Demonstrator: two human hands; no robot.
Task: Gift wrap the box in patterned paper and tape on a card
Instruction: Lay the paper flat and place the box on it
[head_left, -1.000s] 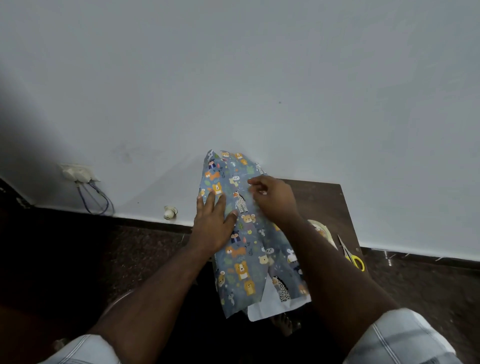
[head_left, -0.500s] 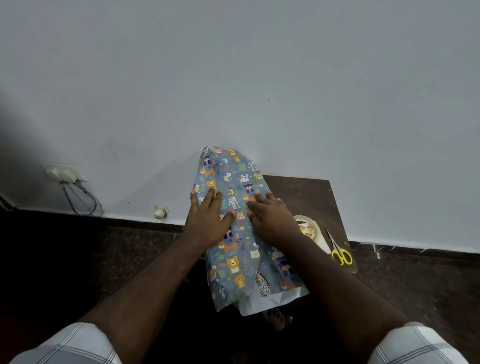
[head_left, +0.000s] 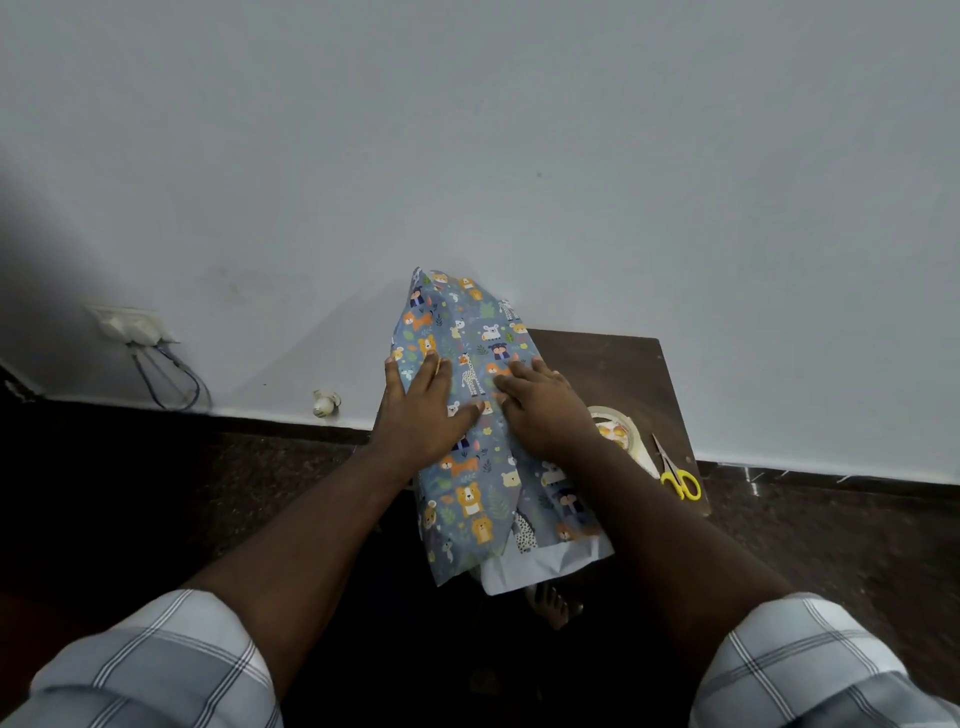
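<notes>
Blue-grey patterned paper (head_left: 475, 483) with cartoon animals is folded over the box, which it hides completely. The bundle lies on a small dark wooden table (head_left: 613, 364) by the wall. My left hand (head_left: 423, 410) presses flat on the paper's left side, fingers straight. My right hand (head_left: 540, 410) presses flat on the overlapping flap beside it, fingers pointing left along the seam. The paper's far end rises against the wall, and its white underside (head_left: 540, 564) shows at the near end. No card is in view.
A roll of clear tape (head_left: 621, 431) and yellow-handled scissors (head_left: 678, 475) lie on the table right of my right arm. A wall socket with wires (head_left: 137, 327) sits low on the left. Dark floor surrounds the table; a bare foot (head_left: 553, 603) shows below the paper.
My right hand went from pinching the flap's edge to lying flat on it, and slid down beside my left hand. The paper now lies flatter over the box.
</notes>
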